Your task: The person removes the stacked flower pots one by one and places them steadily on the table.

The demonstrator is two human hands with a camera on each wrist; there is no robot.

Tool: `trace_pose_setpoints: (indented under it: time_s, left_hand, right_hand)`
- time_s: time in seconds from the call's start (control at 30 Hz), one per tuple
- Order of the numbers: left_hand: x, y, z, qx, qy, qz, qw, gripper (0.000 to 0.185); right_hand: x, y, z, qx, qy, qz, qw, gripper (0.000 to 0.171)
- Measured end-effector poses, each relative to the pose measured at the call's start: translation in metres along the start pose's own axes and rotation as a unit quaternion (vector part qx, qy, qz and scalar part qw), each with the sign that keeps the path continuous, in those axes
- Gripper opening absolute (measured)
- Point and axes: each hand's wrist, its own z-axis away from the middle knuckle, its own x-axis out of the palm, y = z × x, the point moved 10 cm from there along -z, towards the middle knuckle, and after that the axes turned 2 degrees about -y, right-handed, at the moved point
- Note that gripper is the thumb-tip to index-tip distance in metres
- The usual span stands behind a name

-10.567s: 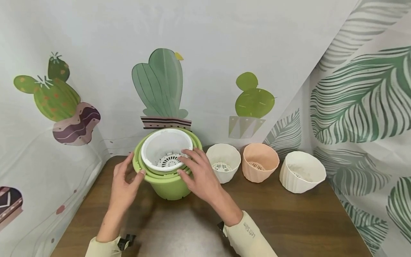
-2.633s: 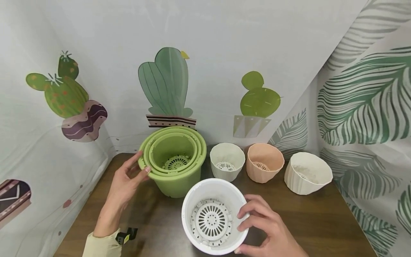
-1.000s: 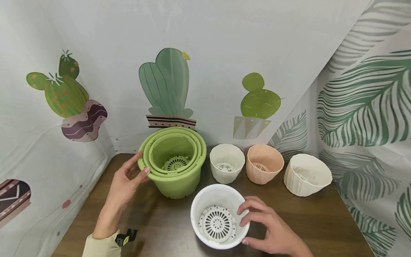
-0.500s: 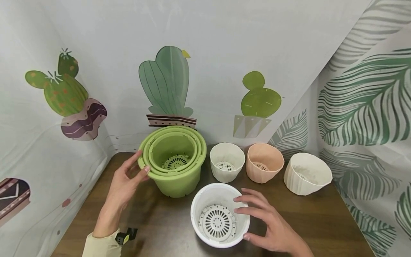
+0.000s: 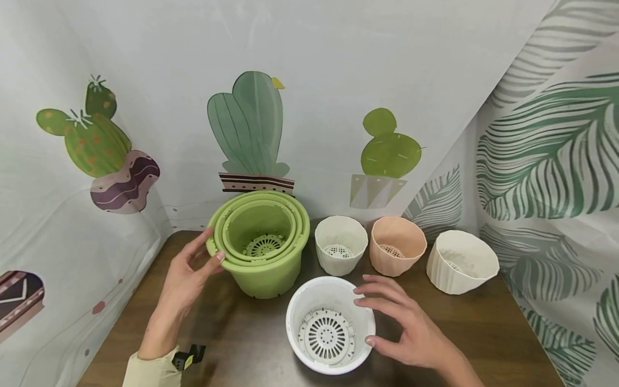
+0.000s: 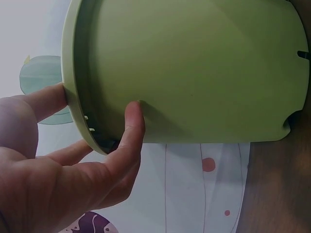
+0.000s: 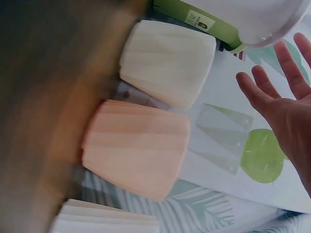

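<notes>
Green plastic flower pots [image 5: 266, 279], nested one inside another, stand at the back left of the table. My left hand [image 5: 181, 285] grips the outer pot's rim at its left side; in the left wrist view thumb and fingers lie on either side of that rim. A round white flower pot [image 5: 314, 298] with a slotted bottom stands upright in front, to the right of the green ones. Beside its right rim is my right hand [image 5: 403, 322], fingers spread and loose. The right wrist view shows that right hand [image 7: 291, 107] holding nothing.
Along the back, right of the green pots, stand a white faceted pot [image 5: 339, 264], a peach one [image 5: 395, 264] and a cream one [image 5: 447, 274]. Behind the brown table [image 5: 251, 344] hangs a cloth [image 5: 319, 134] printed with cacti and leaves.
The white pot came out of the green nest and down onto the table to the right. My right hand has since loosened from its rim. My left hand stays on the green rim.
</notes>
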Motion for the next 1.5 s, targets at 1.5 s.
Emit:
trace_pose_setpoints:
  time_s: [1.5]
  left_hand:
    - [-0.001, -0.002, 0.000, 0.005, -0.001, 0.015, 0.9999, 0.071]
  right_hand:
    - [0.032, 0.046, -0.109, 0.020, -0.167, 0.084, 0.982, 0.045]
